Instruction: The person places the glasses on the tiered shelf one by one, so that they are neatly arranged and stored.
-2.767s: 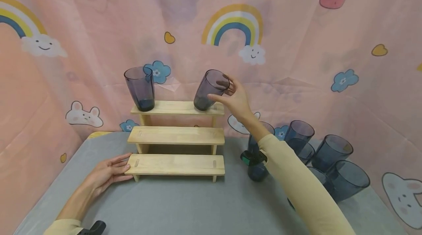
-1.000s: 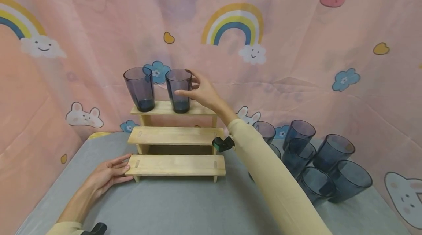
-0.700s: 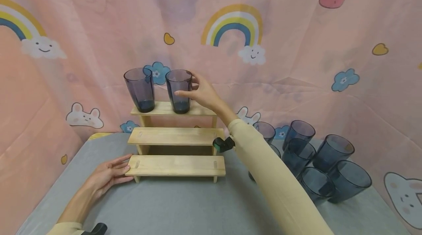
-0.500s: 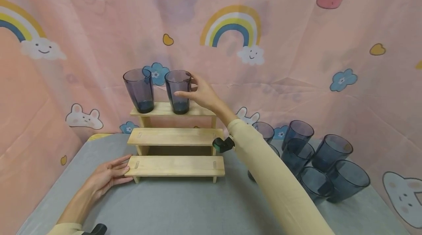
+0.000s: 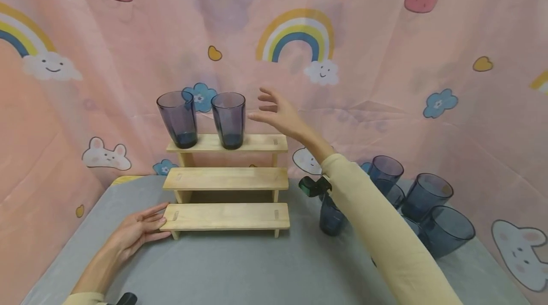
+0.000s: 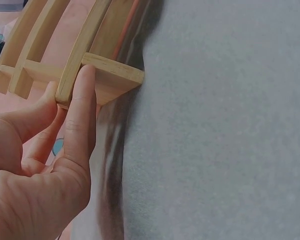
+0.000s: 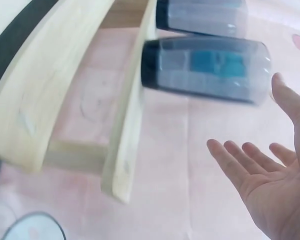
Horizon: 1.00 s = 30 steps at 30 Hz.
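A three-step wooden display stand (image 5: 227,214) stands on the grey table. My left hand (image 5: 132,233) holds the left end of its lowest step; in the left wrist view the thumb and a finger (image 6: 80,115) lie on either side of the board (image 6: 72,75). On the top step, two purple-tinted drinking glasses stand upright: one at the left (image 5: 177,122) and one near the middle (image 5: 229,122). My right hand (image 5: 280,114) is in the air right of the middle glass, apart from it, fingers spread and holding nothing. The right wrist view shows a gap between this glass (image 7: 205,70) and the hand (image 7: 270,185).
Several more tinted glasses stand on the table at the right, among them one at the front right (image 5: 447,231) and one (image 5: 331,217) below the right forearm. My right sleeve (image 5: 385,229) hides part of the group. A patterned pink curtain (image 5: 368,34) hangs behind the table.
My right hand brought a glass leftward, tilted at first, and stood it upright on the top step beside the first one. It then let go and drew away rightward. The left hand stayed put.
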Available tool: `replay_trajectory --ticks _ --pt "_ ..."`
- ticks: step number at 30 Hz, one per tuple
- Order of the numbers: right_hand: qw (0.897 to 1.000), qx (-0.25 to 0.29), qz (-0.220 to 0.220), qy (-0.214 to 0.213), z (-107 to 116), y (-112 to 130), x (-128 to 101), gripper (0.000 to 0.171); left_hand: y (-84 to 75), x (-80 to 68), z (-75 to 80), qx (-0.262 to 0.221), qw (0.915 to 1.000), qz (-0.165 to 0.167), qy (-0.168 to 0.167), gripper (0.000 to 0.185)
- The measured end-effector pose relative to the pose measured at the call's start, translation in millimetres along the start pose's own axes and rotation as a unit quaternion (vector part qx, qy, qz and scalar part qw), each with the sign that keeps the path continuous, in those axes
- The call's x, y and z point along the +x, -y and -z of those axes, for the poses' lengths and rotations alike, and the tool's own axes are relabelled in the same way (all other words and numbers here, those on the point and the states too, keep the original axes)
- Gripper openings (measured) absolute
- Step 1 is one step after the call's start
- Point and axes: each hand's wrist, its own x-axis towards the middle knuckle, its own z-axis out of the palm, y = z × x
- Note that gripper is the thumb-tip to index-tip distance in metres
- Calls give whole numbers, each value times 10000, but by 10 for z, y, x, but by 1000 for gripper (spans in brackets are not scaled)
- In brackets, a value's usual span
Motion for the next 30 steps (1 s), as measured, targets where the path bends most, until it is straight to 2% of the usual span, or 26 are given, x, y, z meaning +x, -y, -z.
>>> replay_trajectory --ticks 8,13,16,23,30 --pt "9997 -192 35 -122 452 -67 -281 76 2 -19 16 -10 10000 74 -62 72" --pt "9984 -561 -64 -51 722 -154 -510 75 3 -24 35 14 9999 99 -50 71" --pt "9965 -832 -94 -4 852 -225 -639 73 5 -20 37 25 9999 95 -63 71" --pt "9939 -1071 -156 192 1137 -325 -1007 71 2 -16 11 30 10000 77 -19 71" --pt "9900 -1379 -296 12 1398 -426 -1411 71 -15 -6 10 -63 9999 32 96 74"
